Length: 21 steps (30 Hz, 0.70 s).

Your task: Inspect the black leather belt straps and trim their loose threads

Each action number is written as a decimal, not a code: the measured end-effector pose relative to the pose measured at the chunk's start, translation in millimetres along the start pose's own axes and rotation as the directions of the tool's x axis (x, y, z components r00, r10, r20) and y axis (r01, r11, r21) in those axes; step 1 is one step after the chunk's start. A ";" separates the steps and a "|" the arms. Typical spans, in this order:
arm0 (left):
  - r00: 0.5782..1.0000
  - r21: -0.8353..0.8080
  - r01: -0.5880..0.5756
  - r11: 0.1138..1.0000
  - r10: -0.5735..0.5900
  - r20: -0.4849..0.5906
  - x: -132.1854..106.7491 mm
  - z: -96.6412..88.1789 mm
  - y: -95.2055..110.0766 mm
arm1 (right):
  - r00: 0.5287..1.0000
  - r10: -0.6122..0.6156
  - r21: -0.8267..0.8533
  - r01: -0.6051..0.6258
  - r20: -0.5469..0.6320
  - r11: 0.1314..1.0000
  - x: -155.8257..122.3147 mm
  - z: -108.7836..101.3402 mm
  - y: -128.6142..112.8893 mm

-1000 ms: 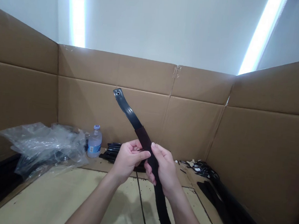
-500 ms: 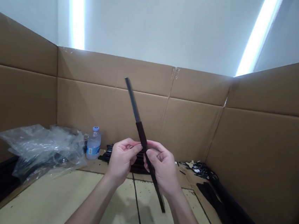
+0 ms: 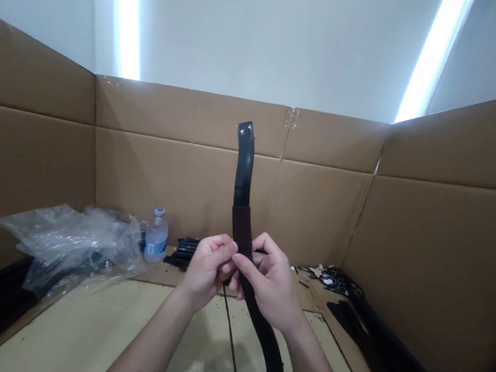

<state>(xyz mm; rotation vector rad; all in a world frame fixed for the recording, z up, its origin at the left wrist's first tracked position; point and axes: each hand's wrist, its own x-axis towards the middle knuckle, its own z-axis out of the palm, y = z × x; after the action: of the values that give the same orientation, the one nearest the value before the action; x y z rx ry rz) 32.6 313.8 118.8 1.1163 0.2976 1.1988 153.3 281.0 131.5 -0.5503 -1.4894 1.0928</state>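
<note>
1. A long black strap [image 3: 242,209] is held up over the middle of the cardboard worktop [image 3: 84,334], its glossy upper end standing nearly upright with a small hole near the tip, a matte dark sleeve [image 3: 242,227] wrapped around it just above the hands, and its lower end hanging down and to the right toward the near edge.
2. The left hand [image 3: 210,269] is closed on the strap from the left, thumb and forefinger pinching at the bottom of the sleeve.
3. The right hand [image 3: 270,284] is closed on the strap from the right, its thumb meeting the left thumb on the front face (the fingers curl behind, so their grip is hidden).
4. Behind the hands, at the worktop's far edge, lies a stack of black strips [image 3: 186,251], and just left of it stands a small water bottle [image 3: 156,236].
5. A crumpled clear plastic bag [image 3: 71,242] lies in the far left corner.
6. Along the right edge lie more black straps [image 3: 361,331], with a tangle of small black and white parts [image 3: 331,277] at the far right corner.
7. Cardboard walls [image 3: 316,204] enclose the worktop on three sides.
</note>
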 end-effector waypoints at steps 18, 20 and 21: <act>0.974 0.178 -0.163 0.971 0.187 -0.129 -0.4 7.3 -1.1 | 0.988 -0.093 -0.075 0.084 -0.126 0.994 -2.3 1.3 -2.7; 0.963 0.158 -0.181 0.971 0.208 -0.171 0.5 8.8 -0.5 | 0.990 -0.109 -0.083 0.102 -0.092 0.991 -2.2 0.9 -3.0; 0.957 0.149 -0.189 0.970 0.217 -0.195 1.2 9.2 -0.3 | 0.990 -0.118 -0.085 0.111 -0.080 0.990 -1.8 0.8 -2.8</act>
<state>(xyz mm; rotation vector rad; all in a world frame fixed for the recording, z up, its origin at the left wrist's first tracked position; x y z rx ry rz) 39.7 310.0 123.3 1.1541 0.4350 1.5030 153.7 278.0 133.1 -0.5532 -1.4772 0.9125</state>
